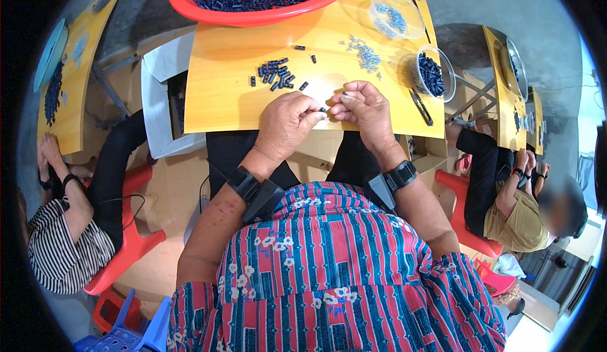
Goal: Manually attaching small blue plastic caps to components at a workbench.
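Observation:
My left hand (286,126) is closed over the near edge of the yellow table, thumb and fingers pinching a small black plastic piece (323,109). Just to its right, my right hand (368,113) has its fingers curled and the thumb pressed against them. Whatever sits between those fingertips is too small to name. Beyond my left hand lies a loose pile of short black cylindrical pieces (273,74), with a few strays beside it. Farther off on the right, small silvery metal parts (365,56) are scattered on the tabletop.
A red basin (253,17) heaped with black pieces stands at the far edge. On the right are a clear tub (432,74) of black pieces, a clear tub (397,16) of silvery parts and a black pen-like tool (421,107). An open white box (165,86) adjoins the left edge. People sit at both sides.

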A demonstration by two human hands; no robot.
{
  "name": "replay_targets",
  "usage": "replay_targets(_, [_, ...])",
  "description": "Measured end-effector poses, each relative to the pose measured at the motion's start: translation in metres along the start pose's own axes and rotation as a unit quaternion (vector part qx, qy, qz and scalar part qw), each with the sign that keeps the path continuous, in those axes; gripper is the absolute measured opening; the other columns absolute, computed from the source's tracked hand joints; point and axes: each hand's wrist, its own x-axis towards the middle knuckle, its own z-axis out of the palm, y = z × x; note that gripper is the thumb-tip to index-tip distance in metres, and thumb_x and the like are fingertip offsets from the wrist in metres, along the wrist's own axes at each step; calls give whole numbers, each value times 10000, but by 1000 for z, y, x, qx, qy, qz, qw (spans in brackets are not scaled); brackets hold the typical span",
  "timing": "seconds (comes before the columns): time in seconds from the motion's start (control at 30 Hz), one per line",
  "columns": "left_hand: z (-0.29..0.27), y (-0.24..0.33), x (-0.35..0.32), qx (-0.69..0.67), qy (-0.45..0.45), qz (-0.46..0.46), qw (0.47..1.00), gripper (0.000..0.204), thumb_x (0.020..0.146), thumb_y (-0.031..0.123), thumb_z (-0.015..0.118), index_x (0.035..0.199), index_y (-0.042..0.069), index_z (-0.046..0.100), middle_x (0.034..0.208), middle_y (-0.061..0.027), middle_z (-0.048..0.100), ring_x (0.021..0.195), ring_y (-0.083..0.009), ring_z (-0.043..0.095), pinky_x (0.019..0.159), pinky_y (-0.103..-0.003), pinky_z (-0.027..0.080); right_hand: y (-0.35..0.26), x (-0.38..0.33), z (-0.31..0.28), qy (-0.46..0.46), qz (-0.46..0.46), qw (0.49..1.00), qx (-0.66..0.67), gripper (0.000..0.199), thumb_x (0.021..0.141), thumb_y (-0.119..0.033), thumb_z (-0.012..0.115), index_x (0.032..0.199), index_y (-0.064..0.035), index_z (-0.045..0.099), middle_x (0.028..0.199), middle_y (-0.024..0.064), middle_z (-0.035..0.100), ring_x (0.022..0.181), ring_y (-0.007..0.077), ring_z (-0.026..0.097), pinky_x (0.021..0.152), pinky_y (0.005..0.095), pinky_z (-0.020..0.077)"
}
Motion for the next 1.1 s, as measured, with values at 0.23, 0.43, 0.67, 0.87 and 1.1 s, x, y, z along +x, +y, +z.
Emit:
replay_targets(0.23, [1, 1, 0, -2, 11, 9, 1000, 124, 786, 75, 769, 829, 23, 665, 719, -78, 589, 607, -194, 574, 573, -317, 465, -1, -4, 0, 2, 20, 1000, 7, 180, 969, -25, 591, 1135, 43, 596, 934, 127, 693, 775, 157, 679, 711, 285, 587])
replay_targets(0.43, [-1, 5, 1, -7, 0, -20, 1000, 120, 787, 152, 764, 816, 57, 697, 755, -76, 651, 726, -257, 636, 641, -367, 507, 0, -5, -2, 6, 4, 996, -88, 166, 976, -63, 596, 1076, 17, 701, 801, 37, 651, 671, 95, 578, 665, 240, 512])
replay_targets(0.67, [1, 3, 0, 7, 7, -5, 1000, 106, 784, 146, 759, 810, 60, 702, 761, -75, 659, 741, -261, 641, 661, -372, 514, -1, -8, 2, -17, -8, 997, -69, 172, 965, -49, 603, 1092, 21, 697, 803, 24, 646, 718, 96, 592, 698, 247, 526])
replay_targets(0.87, [1, 2, 0, 7, -2, -8, 1000, 113, 786, 160, 755, 792, 66, 693, 746, -70, 650, 753, -267, 633, 667, -384, 508, 3, -5, -1, -40, -3, 997, -62, 162, 953, -51, 633, 1084, 25, 688, 812, 42, 665, 744, 108, 629, 726, 257, 548])
replay_targets(1.1, [2, 0, 0, 10, 12, 32, 999, 126, 782, 106, 771, 818, 28, 679, 726, -72, 617, 649, -217, 599, 597, -339, 478, 3, -4, 1, -59, 7, 995, -76, 155, 949, -66, 649, 1069, 20, 697, 790, 44, 671, 721, 118, 639, 700, 252, 546])
